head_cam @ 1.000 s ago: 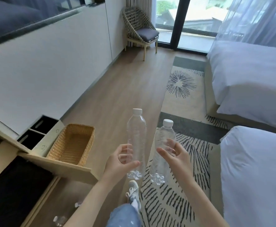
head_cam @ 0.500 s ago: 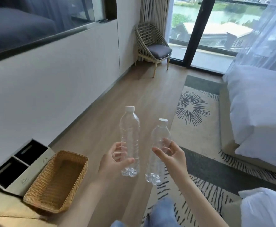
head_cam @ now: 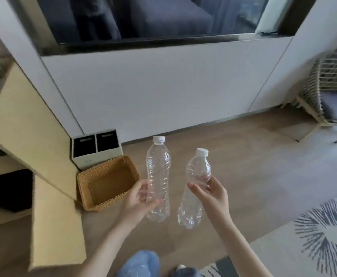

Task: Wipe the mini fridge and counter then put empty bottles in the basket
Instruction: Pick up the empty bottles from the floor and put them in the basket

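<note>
Now we hold both empty bottles upright, above the floor and just to the right of the basket [head_cam: 103, 203]. The left grip [head_cam: 137, 198] curls round the lower body of the left bottle [head_cam: 158, 160], the one nearer the basket. The right grip [head_cam: 213, 194] wraps thumb and fingers round the middle of the right bottle [head_cam: 198, 168], farther from the basket. Both are capped. We judge them very light, thin-walled, slick and easily crushed, so a gentle hold round the ribbed waist suits them best.

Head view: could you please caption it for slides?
Left hand grips one clear bottle, right hand the other bottle, beside basket.
</note>
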`<state>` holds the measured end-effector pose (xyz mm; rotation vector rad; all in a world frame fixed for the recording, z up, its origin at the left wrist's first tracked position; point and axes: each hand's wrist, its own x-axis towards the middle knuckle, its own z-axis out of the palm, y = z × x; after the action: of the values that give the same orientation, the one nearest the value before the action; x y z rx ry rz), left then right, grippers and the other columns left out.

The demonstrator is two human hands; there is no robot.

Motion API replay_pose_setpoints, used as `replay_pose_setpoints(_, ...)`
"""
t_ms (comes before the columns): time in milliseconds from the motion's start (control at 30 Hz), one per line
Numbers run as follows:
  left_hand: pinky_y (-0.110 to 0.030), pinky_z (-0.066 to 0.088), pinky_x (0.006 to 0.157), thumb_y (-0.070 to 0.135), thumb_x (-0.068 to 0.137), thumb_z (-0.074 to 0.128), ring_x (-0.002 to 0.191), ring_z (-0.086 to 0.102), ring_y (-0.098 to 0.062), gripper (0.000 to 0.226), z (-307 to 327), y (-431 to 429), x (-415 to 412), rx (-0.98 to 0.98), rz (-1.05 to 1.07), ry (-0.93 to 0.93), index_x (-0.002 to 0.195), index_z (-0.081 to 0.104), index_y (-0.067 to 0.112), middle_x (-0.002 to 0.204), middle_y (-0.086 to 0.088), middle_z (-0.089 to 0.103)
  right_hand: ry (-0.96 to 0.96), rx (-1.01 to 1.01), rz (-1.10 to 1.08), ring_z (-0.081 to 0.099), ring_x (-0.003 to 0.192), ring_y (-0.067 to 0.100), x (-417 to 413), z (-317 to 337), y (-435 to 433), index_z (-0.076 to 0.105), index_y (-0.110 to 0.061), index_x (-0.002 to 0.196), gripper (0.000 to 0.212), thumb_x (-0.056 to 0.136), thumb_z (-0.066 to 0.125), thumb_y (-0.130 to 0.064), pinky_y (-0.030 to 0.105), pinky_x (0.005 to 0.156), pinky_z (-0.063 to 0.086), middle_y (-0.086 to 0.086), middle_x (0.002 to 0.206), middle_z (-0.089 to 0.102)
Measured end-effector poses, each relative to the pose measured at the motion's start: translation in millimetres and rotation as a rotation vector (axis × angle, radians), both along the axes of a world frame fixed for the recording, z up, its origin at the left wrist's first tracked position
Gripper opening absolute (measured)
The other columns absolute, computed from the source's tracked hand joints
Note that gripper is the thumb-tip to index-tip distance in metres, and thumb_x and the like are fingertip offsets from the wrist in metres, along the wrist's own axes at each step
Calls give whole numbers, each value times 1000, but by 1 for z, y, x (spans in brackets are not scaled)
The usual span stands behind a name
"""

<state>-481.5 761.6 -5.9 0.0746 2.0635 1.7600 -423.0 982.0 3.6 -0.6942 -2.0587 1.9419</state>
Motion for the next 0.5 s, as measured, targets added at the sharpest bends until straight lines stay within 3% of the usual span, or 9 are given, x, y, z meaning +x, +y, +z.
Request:
replay_pose_setpoints(100, -23, 55, 74, 43, 48, 86, 99, 68, -10, 69, -5, -5, -2, 20, 197, -43, 111, 65, 26, 106, 5, 72, -7, 2, 181, 73, 77, 6, -45, -2, 7, 70, -11, 97, 26, 77, 86, -14, 14, 62, 52, -2, 84, 77)
replay_pose_setpoints(200, -18, 54, 64, 42, 45, 88, 95, 70, -8, 70, -16, -16, -4, 30, 378, -96, 109, 65, 29, 101, 8, 74, -16, 12, 333, 72, 74, 7, -90, -9, 0, 68, -7, 93, 34, 73, 88, -26, 15, 60, 52, 2, 80, 75)
replay_pose_setpoints(300, -13, 53, 64, 47, 44, 90, 94, 69, 1, 68, -27, -32, -15, 29, 525, -118, 108, 66, 41, 104, 21, 72, -29, 45, 466, 73, 76, 9, -135, -18, -17, 65, -6, 90, 40, 72, 89, -32, 17, 61, 53, 2, 81, 75)
replay_pose_setpoints(500, -24, 51, 77, 66, 46, 89, 98, 68, 3, 71, -51, -69, -66, -10, 738, -138, 109, 61, 54, 110, 25, 69, -45, 120, 739, 73, 85, 7, -244, -37, -74, 69, -21, 96, 30, 75, 86, -35, 22, 69, 58, -9, 91, 76)
